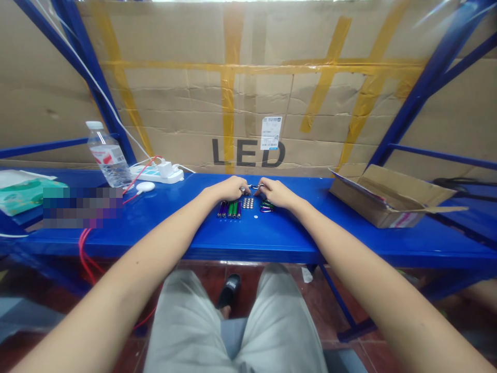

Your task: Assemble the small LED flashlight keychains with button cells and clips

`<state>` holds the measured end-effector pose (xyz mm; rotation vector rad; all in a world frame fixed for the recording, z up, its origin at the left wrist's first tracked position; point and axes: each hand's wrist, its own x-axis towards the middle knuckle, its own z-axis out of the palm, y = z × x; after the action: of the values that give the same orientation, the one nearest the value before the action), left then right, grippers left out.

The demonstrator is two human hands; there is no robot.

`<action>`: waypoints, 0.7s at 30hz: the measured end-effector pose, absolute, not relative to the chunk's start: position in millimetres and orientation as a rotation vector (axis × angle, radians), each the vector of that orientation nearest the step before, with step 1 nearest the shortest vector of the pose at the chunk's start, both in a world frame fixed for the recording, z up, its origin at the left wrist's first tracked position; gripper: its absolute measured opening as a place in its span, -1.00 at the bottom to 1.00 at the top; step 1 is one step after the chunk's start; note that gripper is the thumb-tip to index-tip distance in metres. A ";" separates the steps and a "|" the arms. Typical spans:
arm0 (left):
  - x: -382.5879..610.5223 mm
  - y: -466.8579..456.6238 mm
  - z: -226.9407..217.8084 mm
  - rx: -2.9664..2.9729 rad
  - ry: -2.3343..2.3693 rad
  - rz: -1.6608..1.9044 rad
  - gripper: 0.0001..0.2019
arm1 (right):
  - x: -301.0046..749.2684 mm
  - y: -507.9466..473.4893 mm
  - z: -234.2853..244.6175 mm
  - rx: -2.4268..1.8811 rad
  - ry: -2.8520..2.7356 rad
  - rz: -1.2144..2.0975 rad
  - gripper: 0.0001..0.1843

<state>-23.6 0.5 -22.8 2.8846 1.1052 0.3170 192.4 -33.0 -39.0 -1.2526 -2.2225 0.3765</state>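
My left hand is closed, fingertips pinched together just above the far end of a row of slim purple and green metal tubes. Opposite it, my right hand has its fingers bent into a pinch beside several green and purple carabiner clips. A small shiny metal piece shows between the fingertips of both hands; its kind is too small to tell, and which hand grips it is unclear. Just in front lie several small round silver discs, like button cells, in neat rows.
On the blue table, an open cardboard box stands right. At left are a water bottle, a white power strip with cables, a round white object and a green packet. A large cardboard sheet rises behind.
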 end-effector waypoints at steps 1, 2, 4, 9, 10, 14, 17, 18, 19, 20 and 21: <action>-23.1 0.4 -22.7 2.881 1.106 0.320 -0.54 | 194.1 -32.1 -38.4 -1.291 -2.209 0.353 -0.84; -22.6 0.2 -22.6 2.880 1.102 0.322 -0.55 | 196.3 -31.0 -37.7 -1.330 -2.192 0.333 -0.83; -21.8 -0.6 -22.3 2.882 1.088 0.324 -0.56 | 202.2 -28.2 -36.3 -1.421 -2.152 0.303 -0.83; -21.7 -2.4 -21.0 2.865 1.087 0.347 -0.57 | 220.9 -21.0 -32.6 -1.799 -1.964 0.075 -0.83; -22.1 -2.3 -20.7 2.856 1.097 0.363 -0.57 | 223.6 -20.4 -31.7 -1.840 -1.915 0.027 -0.82; -24.5 -0.1 -19.6 2.839 1.129 0.404 -0.55 | 221.9 -23.7 -28.8 -1.660 -1.858 0.066 -0.84; -27.1 2.5 -18.5 2.836 1.172 0.379 -0.53 | 207.2 -29.5 -30.1 -1.312 -1.997 0.272 -0.80; -28.1 3.2 -18.2 2.832 1.192 0.373 -0.53 | 201.5 -31.1 -31.4 -1.212 -2.046 0.342 -0.80; -29.1 3.7 -17.9 2.828 1.208 0.368 -0.52 | 196.2 -32.3 -32.8 -1.143 -2.086 0.403 -0.81; -30.1 4.1 -17.6 2.821 1.219 0.365 -0.52 | 191.6 -33.1 -34.4 -1.096 -2.117 0.442 -0.82; -31.0 4.2 -17.5 2.813 1.223 0.362 -0.51 | 188.2 -33.5 -36.0 -1.076 -2.142 0.451 -0.83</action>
<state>-31.0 4.2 -17.5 2.8133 1.2233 0.3616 188.2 -33.5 -36.0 -1.0758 -2.1421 0.4506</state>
